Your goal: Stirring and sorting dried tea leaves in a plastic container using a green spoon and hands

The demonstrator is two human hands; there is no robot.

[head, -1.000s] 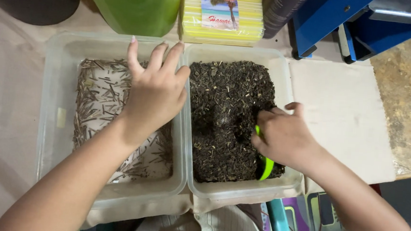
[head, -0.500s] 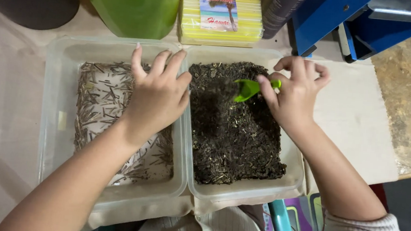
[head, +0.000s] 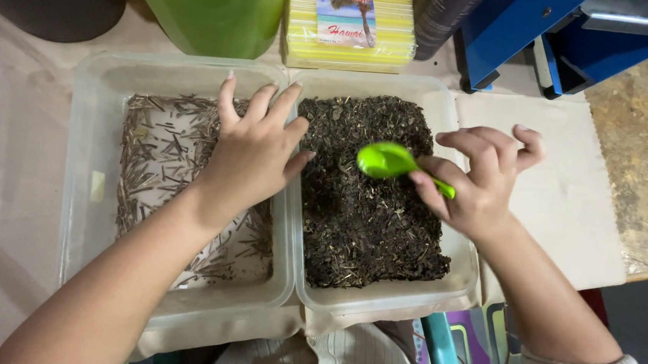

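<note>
The left hand (head: pixel 253 149) lies open and flat across the left tub's (head: pixel 81 186) inner rim, seemingly steadying it, while the right hand (head: pixel 478 182) grips a green scoop (head: pixel 387 161) over the dark leaves (head: pixel 367 224) beside it.

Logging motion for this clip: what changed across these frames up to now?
The right hand, gripping the green scoop, moved from the dark tray's near right corner to its far side, then slightly back, bowl pointing left. The left hand stayed spread over the left tray.

Your left hand (head: pixel 253 149) flat, fingers spread, left of the green scoop (head: pixel 395 163), your right hand (head: pixel 478 182) pinching its handle
</note>
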